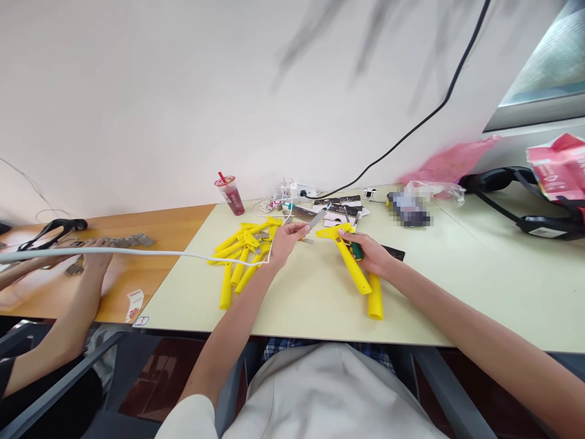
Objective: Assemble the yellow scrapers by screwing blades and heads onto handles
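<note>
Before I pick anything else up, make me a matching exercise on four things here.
1. Drink cup
2. Metal strip
3. Green handle
4. Black cable

A. In the right hand
B. Hanging in front of the wall
C. Has a red straw
D. In the left hand

Pairs: 1-C, 2-D, 3-A, 4-B.

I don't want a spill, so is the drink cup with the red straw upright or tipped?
Upright: the cup stands on its base, lid and red straw at the top.
</note>
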Motion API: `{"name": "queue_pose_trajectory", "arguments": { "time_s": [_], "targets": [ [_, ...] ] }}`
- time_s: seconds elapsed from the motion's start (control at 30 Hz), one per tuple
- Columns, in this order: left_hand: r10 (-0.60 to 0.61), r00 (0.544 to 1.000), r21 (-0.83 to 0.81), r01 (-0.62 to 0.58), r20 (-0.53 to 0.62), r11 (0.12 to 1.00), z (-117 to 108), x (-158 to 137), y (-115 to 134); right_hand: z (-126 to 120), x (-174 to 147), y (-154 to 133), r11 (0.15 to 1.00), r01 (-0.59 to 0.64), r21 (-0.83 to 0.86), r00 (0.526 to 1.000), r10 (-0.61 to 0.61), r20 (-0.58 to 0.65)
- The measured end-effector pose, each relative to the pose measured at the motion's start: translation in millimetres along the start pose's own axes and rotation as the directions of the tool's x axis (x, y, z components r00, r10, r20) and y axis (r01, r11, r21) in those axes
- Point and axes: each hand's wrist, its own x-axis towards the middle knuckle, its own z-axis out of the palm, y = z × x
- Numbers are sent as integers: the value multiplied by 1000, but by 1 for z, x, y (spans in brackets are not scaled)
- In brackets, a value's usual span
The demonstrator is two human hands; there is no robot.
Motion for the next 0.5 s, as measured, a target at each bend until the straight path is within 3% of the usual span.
{"name": "queue_pose_trajectory", "arguments": {
  "time_s": [0.3,0.5],
  "targets": [
    [-55,998,-114,54,-5,992,6,-8,11,2,-4,2,999,-26,-26,997,28,74],
    [-1,998,-74,5,56,997,11,-12,17,5,-5,5,997,33,-72,995,-26,100]
  ]
}}
